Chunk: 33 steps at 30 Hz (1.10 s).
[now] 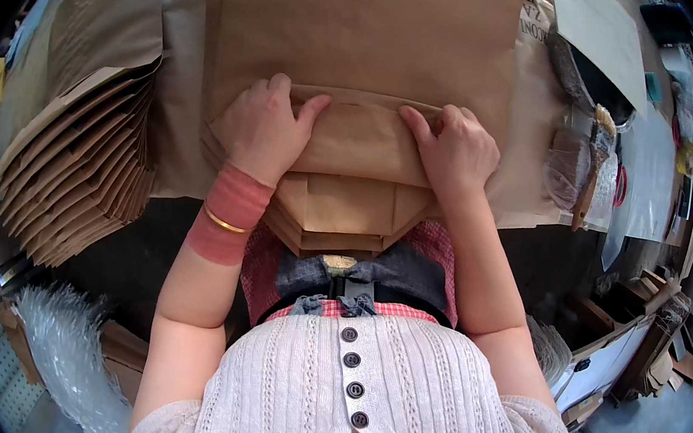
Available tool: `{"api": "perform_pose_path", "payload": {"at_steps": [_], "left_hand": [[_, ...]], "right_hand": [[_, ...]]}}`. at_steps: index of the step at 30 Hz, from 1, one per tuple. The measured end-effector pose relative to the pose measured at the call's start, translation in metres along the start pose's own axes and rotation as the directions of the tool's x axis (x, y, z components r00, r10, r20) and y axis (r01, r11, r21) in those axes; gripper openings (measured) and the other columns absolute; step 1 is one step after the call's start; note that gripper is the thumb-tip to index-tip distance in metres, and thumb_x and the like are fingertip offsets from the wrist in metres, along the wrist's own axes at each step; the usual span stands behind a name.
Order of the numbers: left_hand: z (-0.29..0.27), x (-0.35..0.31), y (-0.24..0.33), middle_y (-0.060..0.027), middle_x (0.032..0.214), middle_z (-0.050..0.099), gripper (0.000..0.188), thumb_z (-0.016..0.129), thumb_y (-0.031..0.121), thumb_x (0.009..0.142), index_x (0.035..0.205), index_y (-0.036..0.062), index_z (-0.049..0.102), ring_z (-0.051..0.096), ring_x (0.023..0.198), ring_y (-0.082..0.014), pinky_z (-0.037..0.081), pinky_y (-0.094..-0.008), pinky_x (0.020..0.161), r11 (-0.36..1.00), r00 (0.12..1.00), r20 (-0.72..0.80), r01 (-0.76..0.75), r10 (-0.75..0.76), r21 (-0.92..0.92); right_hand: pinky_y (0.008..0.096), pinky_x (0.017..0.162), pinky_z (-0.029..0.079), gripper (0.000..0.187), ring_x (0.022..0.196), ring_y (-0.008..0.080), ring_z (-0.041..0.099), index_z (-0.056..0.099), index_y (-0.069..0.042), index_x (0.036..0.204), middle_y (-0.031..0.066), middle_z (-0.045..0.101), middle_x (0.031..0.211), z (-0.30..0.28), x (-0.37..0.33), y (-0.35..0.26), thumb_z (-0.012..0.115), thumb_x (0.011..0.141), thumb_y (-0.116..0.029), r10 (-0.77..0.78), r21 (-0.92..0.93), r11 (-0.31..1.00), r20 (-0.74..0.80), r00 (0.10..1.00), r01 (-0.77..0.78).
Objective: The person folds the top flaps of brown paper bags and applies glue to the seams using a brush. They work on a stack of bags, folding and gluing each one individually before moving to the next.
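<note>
A large brown paper bag (pixel 368 31) lies on the work surface in front of me, its folded bottom end toward my body. My left hand (pixel 267 126) is closed on the left part of a folded flap (pixel 363 150), thumb on top along the crease. On the right part of the same flap, my right hand (pixel 458 151) grips with its thumb pointing inward. The other fingers of both hands are partly hidden from view. Below the flap, more folded bag bottoms (pixel 347 208) stick out over the table edge toward my lap.
A fanned stack of brown paper bags (pixel 83 161) hangs over the edge at left. To the right lie a wooden-handled brush (pixel 592 172) and a plastic-wrapped bundle (pixel 569 161). Clear plastic strands (pixel 70 356) stand at lower left. Cardboard scraps (pixel 671 365) are at far right.
</note>
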<state>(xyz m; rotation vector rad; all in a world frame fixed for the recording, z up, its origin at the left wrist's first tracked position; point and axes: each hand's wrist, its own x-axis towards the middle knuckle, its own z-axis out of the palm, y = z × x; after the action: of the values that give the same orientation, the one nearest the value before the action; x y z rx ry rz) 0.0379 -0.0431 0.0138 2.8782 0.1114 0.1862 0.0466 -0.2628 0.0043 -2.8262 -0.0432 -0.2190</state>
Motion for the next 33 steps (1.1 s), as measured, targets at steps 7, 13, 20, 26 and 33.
{"api": "perform_pose_path", "payload": {"at_steps": [7, 13, 20, 26, 33], "left_hand": [[-0.036, -0.028, -0.005, -0.0175, 0.111, 0.064, 0.034, 0.063, 0.028, 0.08, 0.101, 0.0007, 0.065, 0.059, 0.109, -0.0338, 0.045, -0.0435, 0.093, 0.84, 0.835, -0.133, -0.541, 0.534, -0.024], [-0.016, -0.034, 0.002, -0.0204, 0.153, 0.028, 0.089, 0.066, 0.029, 0.068, 0.143, -0.0053, 0.032, 0.025, 0.143, -0.0308, 0.02, -0.0411, 0.118, 0.901, 0.87, 0.246, -0.431, 0.428, -0.045], [-0.037, -0.034, 0.03, -0.0199, 0.15, 0.035, 0.093, 0.068, 0.041, 0.068, 0.142, -0.0049, 0.036, 0.028, 0.142, -0.032, 0.021, -0.0459, 0.117, 0.852, 0.884, 0.429, -0.363, 0.186, 0.377], [0.025, -0.034, 0.058, -0.0201, 0.121, 0.062, 0.043, 0.054, 0.019, 0.081, 0.12, 0.0014, 0.061, 0.06, 0.112, -0.0346, 0.047, -0.0485, 0.094, 0.779, 0.775, -0.097, -0.609, 0.625, 0.15], [-0.105, 0.039, -0.03, -0.0166, 0.072, 0.065, 0.025, 0.057, 0.019, 0.071, 0.079, -0.0023, 0.066, 0.066, 0.073, -0.0293, 0.054, -0.0412, 0.072, 0.652, 0.758, -0.168, -0.4, 0.631, 0.644]], "right_hand": [[0.0425, 0.082, 0.05, 0.04, 0.097, 0.0301, 0.062, 0.064, -0.006, 0.107, 0.0101, 0.064, 0.106, -0.023, -0.029, -0.002, 0.076, 0.071, -0.021, -0.388, 0.177, 0.883, -0.243, 0.889, 0.434], [0.0433, 0.115, 0.026, 0.08, 0.138, 0.0318, 0.036, 0.039, 0.006, 0.139, 0.0198, 0.042, 0.145, -0.004, -0.038, -0.038, 0.07, 0.075, -0.031, -0.542, 0.197, 0.835, 0.136, 0.829, 0.513], [0.0422, 0.11, 0.035, 0.072, 0.13, 0.0362, 0.045, 0.045, 0.007, 0.134, 0.0241, 0.05, 0.135, -0.036, -0.03, 0.006, 0.072, 0.08, -0.032, -0.415, 0.383, 0.852, 0.074, 0.907, 0.358], [0.0395, 0.103, 0.042, 0.045, 0.12, 0.0357, 0.056, 0.058, 0.003, 0.125, 0.0216, 0.06, 0.125, -0.075, -0.016, 0.017, 0.066, 0.082, -0.006, -0.087, 0.596, 0.781, -0.188, 0.978, 0.184], [0.0476, 0.105, 0.041, 0.037, 0.114, 0.0322, 0.061, 0.064, -0.001, 0.115, 0.0171, 0.065, 0.118, -0.085, -0.023, -0.008, 0.065, 0.078, -0.002, -0.512, 0.49, 0.72, -0.105, 0.853, 0.492]]}}
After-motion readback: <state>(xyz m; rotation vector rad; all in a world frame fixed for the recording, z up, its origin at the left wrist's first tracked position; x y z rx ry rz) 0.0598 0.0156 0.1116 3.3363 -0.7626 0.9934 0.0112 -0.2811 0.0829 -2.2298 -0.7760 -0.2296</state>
